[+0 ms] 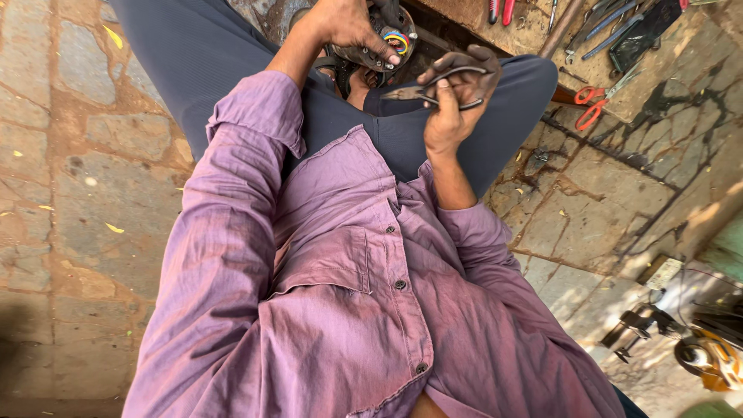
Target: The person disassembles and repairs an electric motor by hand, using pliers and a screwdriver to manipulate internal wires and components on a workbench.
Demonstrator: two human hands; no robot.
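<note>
Left hand (352,27): grip closed over a round, dark metal part (387,42) at the top of the view, above the lap; fingers lie across its upper face. Coloured wires (396,39) in red, yellow and blue loop on that face.

Right hand (457,97): grip closed around the handles of dark pliers (429,89), whose nose points left toward the round part and stops just short of it. Whether the nose is parted or shut is hard to tell at this angle.

Wearer: seated, purple buttoned shirt (348,294), dark grey trousers (201,46).

Surroundings: stone floor (85,193) on both sides. Orange-handled scissors (590,104) lie on the floor right of the knee. Assorted hand tools (619,27) lie at the upper right, well apart from both hands. A yellow and black device (708,352) sits at the lower right edge.
</note>
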